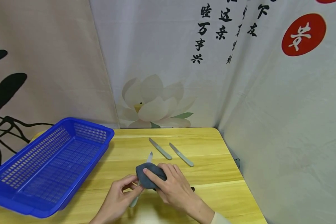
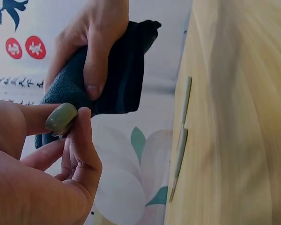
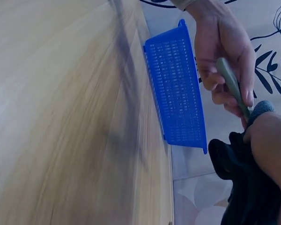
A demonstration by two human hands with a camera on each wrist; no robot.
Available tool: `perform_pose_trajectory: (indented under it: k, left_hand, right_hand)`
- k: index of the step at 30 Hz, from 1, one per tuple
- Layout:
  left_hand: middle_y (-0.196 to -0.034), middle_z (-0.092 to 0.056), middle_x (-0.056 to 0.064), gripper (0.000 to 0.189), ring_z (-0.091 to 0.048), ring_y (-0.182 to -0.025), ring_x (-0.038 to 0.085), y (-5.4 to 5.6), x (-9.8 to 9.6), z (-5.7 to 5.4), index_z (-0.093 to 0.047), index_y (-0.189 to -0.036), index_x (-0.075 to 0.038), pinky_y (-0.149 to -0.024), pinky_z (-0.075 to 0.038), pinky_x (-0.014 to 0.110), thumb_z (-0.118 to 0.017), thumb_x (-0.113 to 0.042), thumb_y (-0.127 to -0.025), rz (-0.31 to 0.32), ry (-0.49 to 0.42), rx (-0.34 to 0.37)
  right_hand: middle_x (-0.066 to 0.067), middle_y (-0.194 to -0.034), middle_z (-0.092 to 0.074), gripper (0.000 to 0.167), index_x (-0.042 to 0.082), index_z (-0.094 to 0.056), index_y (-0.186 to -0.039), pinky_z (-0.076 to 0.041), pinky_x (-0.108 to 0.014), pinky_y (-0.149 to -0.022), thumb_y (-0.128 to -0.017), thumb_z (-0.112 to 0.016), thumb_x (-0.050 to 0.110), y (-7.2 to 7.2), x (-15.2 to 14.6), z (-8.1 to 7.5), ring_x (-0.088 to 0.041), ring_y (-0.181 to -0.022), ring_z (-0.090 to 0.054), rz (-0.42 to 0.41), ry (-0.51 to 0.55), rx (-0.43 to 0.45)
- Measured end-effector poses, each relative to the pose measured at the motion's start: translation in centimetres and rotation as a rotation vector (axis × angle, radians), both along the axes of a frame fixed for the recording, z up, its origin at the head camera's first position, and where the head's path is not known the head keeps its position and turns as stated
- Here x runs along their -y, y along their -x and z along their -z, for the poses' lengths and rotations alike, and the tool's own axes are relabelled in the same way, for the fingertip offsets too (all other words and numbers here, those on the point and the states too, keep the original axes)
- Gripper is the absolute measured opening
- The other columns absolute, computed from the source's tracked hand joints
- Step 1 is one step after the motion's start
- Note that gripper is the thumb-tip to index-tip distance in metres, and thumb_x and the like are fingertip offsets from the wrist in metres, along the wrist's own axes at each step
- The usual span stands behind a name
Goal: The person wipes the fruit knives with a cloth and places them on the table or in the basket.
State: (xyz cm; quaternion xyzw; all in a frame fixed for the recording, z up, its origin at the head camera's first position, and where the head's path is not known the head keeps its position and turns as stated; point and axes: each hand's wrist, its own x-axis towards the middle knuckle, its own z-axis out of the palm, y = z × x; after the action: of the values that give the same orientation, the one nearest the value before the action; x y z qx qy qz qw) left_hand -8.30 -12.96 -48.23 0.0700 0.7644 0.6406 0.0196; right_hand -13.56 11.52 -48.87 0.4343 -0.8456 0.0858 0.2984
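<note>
A knife with a pale green handle (image 3: 231, 83) is held above the table, its blade tip (image 1: 150, 156) poking out past a dark blue-grey cloth (image 1: 149, 175). My left hand (image 1: 117, 196) pinches the handle between thumb and fingers; the handle's butt end (image 2: 62, 118) faces the left wrist camera. The cloth is gripped by my right hand (image 1: 173, 186), folded round the blade, so most of the blade is hidden. In the right wrist view the cloth (image 3: 253, 187) hangs down below that hand. Two more green-handled knives (image 1: 160, 148) (image 1: 181, 154) lie side by side on the table beyond the hands.
A blue plastic basket (image 1: 49, 214) with mesh walls stands at the left of the wooden table (image 1: 212, 140). Fabric curtains (image 1: 168, 46) with printed writing and a flower hang behind the table and along its right side. A small black object (image 1: 193, 189) shows beside the right wrist.
</note>
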Motion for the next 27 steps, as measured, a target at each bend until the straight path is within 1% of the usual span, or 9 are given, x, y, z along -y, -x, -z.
perform_pose_trajectory:
  k: [3, 6, 9, 12, 16, 19, 21, 24, 27]
  left_hand:
    - [-0.118, -0.081, 0.011, 0.039, -0.073, -0.094, 0.006, -0.1, 0.0, 0.0, -0.078, -0.139, -0.002, -0.076, -0.065, 0.026, -0.083, -0.013, -0.103, -0.007, 0.009, 0.012]
    - [-0.116, -0.08, 0.016, 0.04, -0.073, -0.093, 0.007, -0.2, 0.1, 0.0, -0.077, -0.14, 0.0, -0.072, -0.063, 0.027, -0.083, -0.014, -0.103, 0.02, 0.003, 0.023]
    - [-0.117, -0.078, 0.02, 0.04, -0.073, -0.094, 0.007, -0.2, 0.2, -0.1, -0.077, -0.142, -0.002, -0.074, -0.064, 0.028, -0.082, -0.015, -0.104, 0.056, -0.012, 0.038]
    - [-0.114, -0.078, 0.017, 0.041, -0.073, -0.094, 0.007, -0.2, 0.3, -0.2, -0.077, -0.143, -0.004, -0.076, -0.065, 0.028, -0.082, -0.015, -0.104, 0.071, -0.017, 0.041]
    - [-0.112, -0.077, 0.014, 0.043, -0.072, -0.094, 0.008, -0.3, 0.4, -0.3, -0.075, -0.144, -0.001, -0.077, -0.065, 0.028, -0.082, -0.015, -0.104, 0.081, -0.035, 0.061]
    - [-0.114, -0.076, 0.016, 0.043, -0.072, -0.093, 0.008, -0.4, 0.6, -0.3, -0.075, -0.144, 0.0, -0.076, -0.065, 0.028, -0.082, -0.015, -0.104, 0.091, -0.046, 0.073]
    - [-0.115, -0.077, 0.017, 0.044, -0.073, -0.093, 0.009, -0.4, 0.6, -0.3, -0.075, -0.143, 0.001, -0.075, -0.064, 0.028, -0.083, -0.015, -0.104, 0.093, -0.047, 0.076]
    - [-0.116, -0.077, 0.017, 0.045, -0.074, -0.091, 0.009, -0.5, 0.7, -0.3, -0.074, -0.144, 0.002, -0.074, -0.064, 0.028, -0.083, -0.015, -0.103, 0.083, -0.055, 0.094]
    - [-0.114, -0.078, 0.015, 0.046, -0.076, -0.091, 0.009, -0.6, 0.7, -0.4, -0.075, -0.144, 0.0, -0.075, -0.064, 0.028, -0.085, -0.016, -0.102, 0.037, -0.058, 0.111]
  right_hand:
    - [-0.011, -0.136, -0.067, 0.091, 0.032, -0.049, -0.171, -0.057, -0.039, -0.091, -0.091, -0.093, 0.031, 0.5, -0.2, 0.1, -0.024, -0.109, -0.068, 0.025, 0.016, -0.015]
    - [-0.014, -0.135, -0.068, 0.089, 0.032, -0.051, -0.17, -0.058, -0.04, -0.092, -0.091, -0.093, 0.029, 1.1, -0.5, 0.0, -0.026, -0.108, -0.068, 0.05, 0.037, -0.04]
    - [-0.016, -0.134, -0.069, 0.085, 0.031, -0.054, -0.169, -0.058, -0.042, -0.092, -0.093, -0.091, 0.027, 1.7, -0.9, -0.3, -0.028, -0.107, -0.067, 0.068, 0.06, -0.064]
    - [-0.017, -0.133, -0.068, 0.083, 0.03, -0.055, -0.168, -0.059, -0.044, -0.092, -0.092, -0.089, 0.026, 2.3, -1.2, -0.6, -0.028, -0.106, -0.066, 0.075, 0.075, -0.087]
    - [-0.017, -0.13, -0.068, 0.081, 0.029, -0.056, -0.167, -0.058, -0.044, -0.088, -0.093, -0.088, 0.025, 2.9, -1.4, -0.9, -0.029, -0.106, -0.067, 0.085, 0.085, -0.099]
    - [-0.017, -0.13, -0.068, 0.079, 0.029, -0.056, -0.167, -0.056, -0.043, -0.086, -0.094, -0.087, 0.025, 3.3, -1.6, -1.1, -0.03, -0.106, -0.068, 0.11, 0.089, -0.087]
    - [-0.018, -0.131, -0.068, 0.078, 0.029, -0.056, -0.167, -0.056, -0.044, -0.086, -0.095, -0.086, 0.024, 3.6, -1.8, -1.3, -0.031, -0.107, -0.068, 0.135, 0.101, -0.075]
    - [-0.02, -0.13, -0.069, 0.077, 0.028, -0.057, -0.166, -0.057, -0.046, -0.086, -0.095, -0.085, 0.02, 4.0, -2.2, -1.3, -0.032, -0.107, -0.069, 0.169, 0.152, -0.055]
    - [-0.022, -0.127, -0.068, 0.076, 0.024, -0.058, -0.165, -0.06, -0.049, -0.085, -0.093, -0.081, 0.013, 4.0, -2.5, -1.3, -0.033, -0.106, -0.069, 0.179, 0.218, -0.035]
